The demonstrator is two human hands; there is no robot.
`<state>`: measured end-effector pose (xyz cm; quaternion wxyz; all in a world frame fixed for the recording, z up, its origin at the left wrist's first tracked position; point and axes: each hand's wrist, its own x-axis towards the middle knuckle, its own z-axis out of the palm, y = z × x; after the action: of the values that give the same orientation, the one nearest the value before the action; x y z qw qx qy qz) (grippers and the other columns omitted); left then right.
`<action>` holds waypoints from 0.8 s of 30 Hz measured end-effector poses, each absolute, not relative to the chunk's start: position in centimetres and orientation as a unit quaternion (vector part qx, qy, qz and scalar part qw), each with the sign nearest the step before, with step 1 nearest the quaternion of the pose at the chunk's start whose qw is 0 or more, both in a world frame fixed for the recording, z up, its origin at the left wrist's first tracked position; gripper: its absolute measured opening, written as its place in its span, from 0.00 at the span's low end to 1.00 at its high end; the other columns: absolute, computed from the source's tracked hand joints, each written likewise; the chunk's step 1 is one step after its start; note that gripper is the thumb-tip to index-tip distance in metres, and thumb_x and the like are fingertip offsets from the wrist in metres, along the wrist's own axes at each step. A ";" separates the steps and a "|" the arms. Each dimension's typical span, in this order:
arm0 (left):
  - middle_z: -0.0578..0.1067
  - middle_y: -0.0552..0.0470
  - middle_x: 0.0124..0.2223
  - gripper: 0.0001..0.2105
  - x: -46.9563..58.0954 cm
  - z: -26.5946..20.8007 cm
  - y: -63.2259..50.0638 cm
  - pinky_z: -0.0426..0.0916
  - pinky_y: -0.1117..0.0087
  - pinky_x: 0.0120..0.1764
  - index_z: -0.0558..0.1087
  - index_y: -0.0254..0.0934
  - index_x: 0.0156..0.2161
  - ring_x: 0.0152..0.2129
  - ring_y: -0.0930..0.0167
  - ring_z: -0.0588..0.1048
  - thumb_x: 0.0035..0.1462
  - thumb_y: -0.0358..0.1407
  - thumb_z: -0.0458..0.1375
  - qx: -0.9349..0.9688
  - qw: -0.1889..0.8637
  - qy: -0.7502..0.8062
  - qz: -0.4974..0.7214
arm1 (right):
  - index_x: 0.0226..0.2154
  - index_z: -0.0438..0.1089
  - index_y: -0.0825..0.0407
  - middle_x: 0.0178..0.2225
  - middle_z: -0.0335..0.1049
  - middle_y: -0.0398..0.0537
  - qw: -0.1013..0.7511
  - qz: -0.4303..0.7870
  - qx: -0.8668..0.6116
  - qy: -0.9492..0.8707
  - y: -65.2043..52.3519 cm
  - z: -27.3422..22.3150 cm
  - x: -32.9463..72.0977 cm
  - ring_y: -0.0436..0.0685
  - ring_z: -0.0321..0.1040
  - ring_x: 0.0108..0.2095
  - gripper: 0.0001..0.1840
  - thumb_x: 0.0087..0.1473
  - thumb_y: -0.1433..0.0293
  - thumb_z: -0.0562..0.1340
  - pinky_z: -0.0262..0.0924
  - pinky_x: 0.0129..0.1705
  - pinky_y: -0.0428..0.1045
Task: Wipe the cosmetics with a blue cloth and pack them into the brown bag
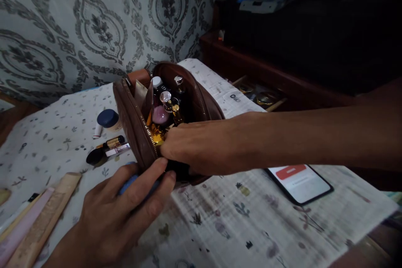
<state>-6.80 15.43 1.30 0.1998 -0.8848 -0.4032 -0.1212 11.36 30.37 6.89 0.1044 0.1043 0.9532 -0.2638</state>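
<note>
A brown zippered cosmetic bag (133,134) stands unzipped on the cloth. Inside it are a white-capped bottle (157,82), several bottles with clear or gold caps, a pink rounded item (160,114) and shiny gold pieces (157,134). My right hand (191,146) reaches into the near part of the bag from the right; its fingertips are hidden there. My left hand (125,209) has its fingertips on the bag's near rim, apparently gripping it. Under those fingers shows a blue object (128,180), mostly covered, its kind unclear.
Left of the bag lie a blue-lidded jar (107,118), a small white tube (97,130), a black round item (96,157) and slim cosmetic tubes (117,149). Larger tubes (47,217) lie at lower left. A lit phone (303,184) lies right, under my forearm. Behind is an open drawer (266,96).
</note>
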 end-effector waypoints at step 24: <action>0.71 0.45 0.59 0.21 -6.1 0.7 15.5 0.66 0.65 0.34 0.71 0.37 0.57 0.38 0.65 0.70 0.63 0.21 0.49 -0.867 0.187 -0.430 -0.169 | 0.43 0.74 0.64 0.34 0.71 0.46 0.209 -0.175 0.140 0.952 30.2 7.0 9.5 0.46 0.57 0.25 0.12 0.56 0.75 0.65 0.52 0.23 0.42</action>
<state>-6.07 15.54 0.73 0.1874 -0.8669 -0.4299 -0.1687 9.46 30.22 7.03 0.2086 0.1403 0.9520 -0.1747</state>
